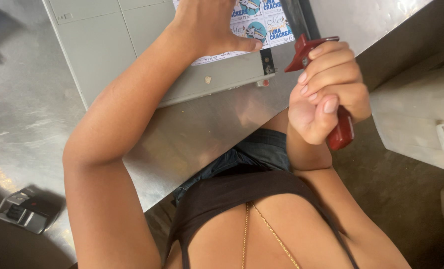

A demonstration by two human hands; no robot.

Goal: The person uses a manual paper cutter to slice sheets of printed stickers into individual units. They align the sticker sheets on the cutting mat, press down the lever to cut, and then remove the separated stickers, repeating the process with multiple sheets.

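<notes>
Head view, big to small: grey flat metal machine lid (97, 45) on the steel table (202, 134), w/ a sheet of printed blue-and-white labels (262, 25) on its top right. Left hand (207, 25) lies flat on the sheet, fingers spread, thumb along its near edge. Right hand (326, 94) is fisted round a red-handled cutter (342, 130), long axis near-vertical, head up, just right of the sheet; right hand is nearer the tool.
</notes>
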